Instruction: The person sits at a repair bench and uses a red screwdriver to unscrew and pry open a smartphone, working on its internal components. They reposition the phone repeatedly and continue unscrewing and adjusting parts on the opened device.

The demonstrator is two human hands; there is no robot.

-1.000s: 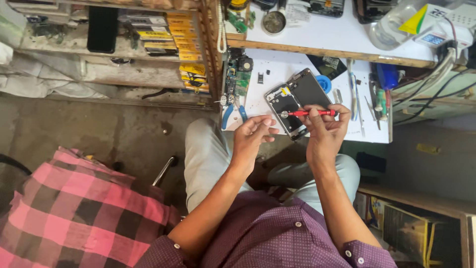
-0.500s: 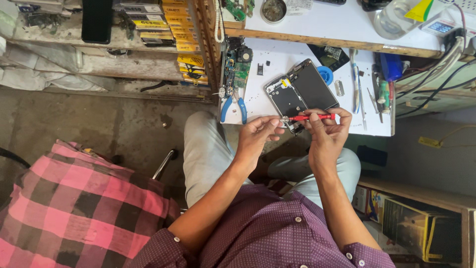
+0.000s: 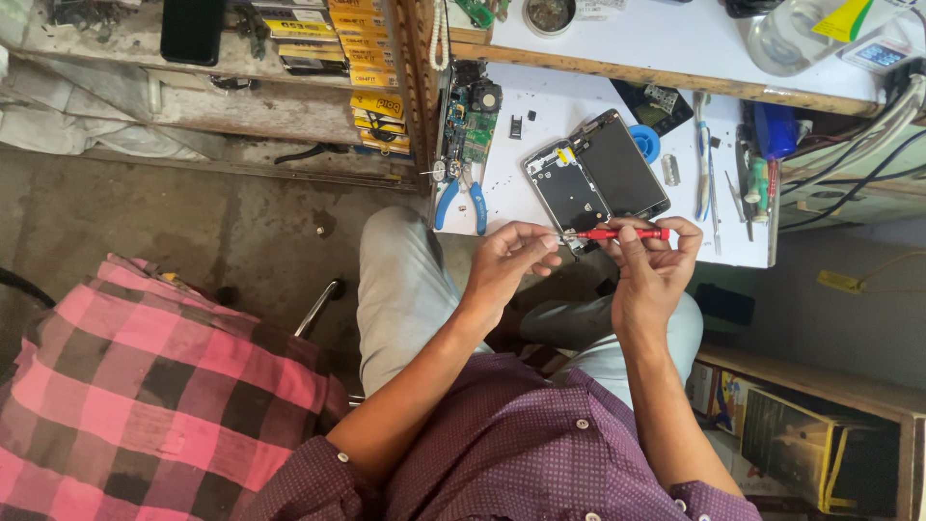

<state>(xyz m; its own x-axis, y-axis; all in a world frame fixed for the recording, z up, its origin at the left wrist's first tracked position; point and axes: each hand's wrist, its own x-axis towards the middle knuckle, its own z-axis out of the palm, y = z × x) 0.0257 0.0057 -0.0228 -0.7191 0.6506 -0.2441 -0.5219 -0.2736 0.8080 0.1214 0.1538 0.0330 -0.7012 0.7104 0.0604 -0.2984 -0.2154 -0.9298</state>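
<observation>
Steadying a red screwdriver over an opened phone

Sitting close under the camera, the person leans over their lap, with a pink-and-black checked cloth (image 3: 145,386) at about 8 o'clock, apart from the work. Both forearms reach up toward 12 o'clock and meet just at the near edge of the white tabletop (image 3: 540,92).

The right hand (image 3: 651,265) is closed around a slim red screwdriver (image 3: 622,233), held level with its handle under the fingertips and its metal tip pointing toward 9 o'clock. Such a grip probably lets the fingers roll the tool. The left hand (image 3: 511,260) is pinched narrow, thumb and forefinger meeting right at the tip of the driver, seemingly to guide it or to hold something very small there; what lies between the fingers is too small to tell.

Just beyond the hands, at 12 o'clock, lies an opened phone (image 3: 596,174) in two halves side by side: the grey inner frame toward 11 o'clock and the dark screen panel beside it, touching. It lies flat near the tabletop's edge, likely for easy reach.

At 10 o'clock from the phone lie blue-handled pliers (image 3: 461,198), and beyond them a green circuit board (image 3: 473,121). At 2 o'clock are a blue round piece (image 3: 646,143) and tweezers (image 3: 702,159). Farther still, at 10 o'clock, a stack of yellow boxes (image 3: 371,68) stands on a shelf.
</observation>
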